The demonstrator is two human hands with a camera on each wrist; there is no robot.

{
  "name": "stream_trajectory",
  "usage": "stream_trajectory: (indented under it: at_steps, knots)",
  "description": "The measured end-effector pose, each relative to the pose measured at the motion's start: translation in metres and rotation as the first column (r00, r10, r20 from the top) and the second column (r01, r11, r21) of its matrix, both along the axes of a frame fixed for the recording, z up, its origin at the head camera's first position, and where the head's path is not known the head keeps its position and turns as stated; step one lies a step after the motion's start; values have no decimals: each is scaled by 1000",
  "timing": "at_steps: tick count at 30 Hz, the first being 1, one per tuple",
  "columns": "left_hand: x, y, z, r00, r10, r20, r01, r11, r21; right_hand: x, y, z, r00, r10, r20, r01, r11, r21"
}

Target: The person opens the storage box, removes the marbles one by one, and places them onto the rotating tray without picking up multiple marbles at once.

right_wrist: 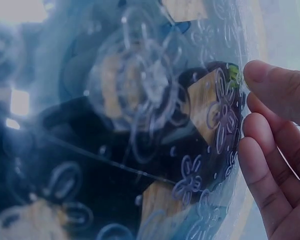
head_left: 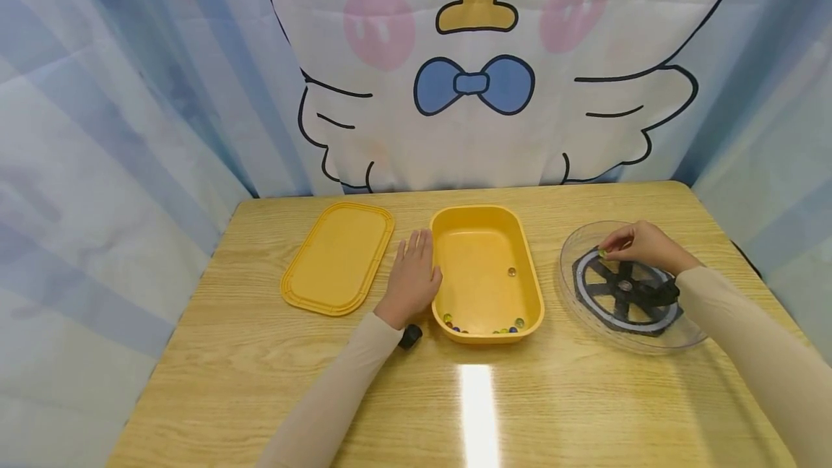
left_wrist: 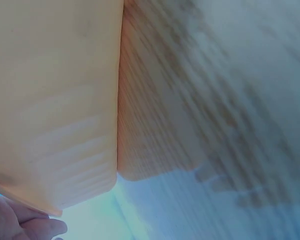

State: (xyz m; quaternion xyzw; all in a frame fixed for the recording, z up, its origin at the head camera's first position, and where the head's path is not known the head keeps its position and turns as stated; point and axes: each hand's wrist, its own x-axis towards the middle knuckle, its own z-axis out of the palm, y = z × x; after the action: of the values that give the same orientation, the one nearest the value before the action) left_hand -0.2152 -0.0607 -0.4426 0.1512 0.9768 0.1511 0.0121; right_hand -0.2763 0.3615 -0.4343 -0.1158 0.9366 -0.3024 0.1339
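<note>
My left hand [head_left: 411, 282] rests along the left rim of a yellow plastic tub [head_left: 477, 237], its fingers straight. In the left wrist view, the tub's side wall [left_wrist: 60, 75] fills the left part, with fingers [left_wrist: 32, 225] at its edge. Several small glass marbles [head_left: 512, 271] lie in the tub, most along its near end. On the right, my right hand [head_left: 646, 245] pinches a yellow-green marble [head_left: 602, 253] above a black spoked wheel shape with a pale ring [head_left: 588, 295]. That shape sits within a round clear plastic dish [head_left: 568, 266], embossed with flowers in the right wrist view.
A flat yellow lid [head_left: 341, 258] lies left of the tub on the wooden table [head_left: 247, 367]. Behind the table hangs a curtain [head_left: 396, 136] with a cartoon bird. Each wrist wears a small black camera.
</note>
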Motion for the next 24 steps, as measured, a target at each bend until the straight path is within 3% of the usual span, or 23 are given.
stream_trajectory:
  at_steps: [13, 24]
  knots:
    - [-1, 1, 2, 1000, -13, 1, 14, 998, -66, -2, -2, 2, 1000, 11, 10, -11, 1000, 26]
    - [1, 1, 4, 1000, -17, 11, 17, 999, -47, -3, -3, 0, 1000, 26, -4, -26, 999, 41]
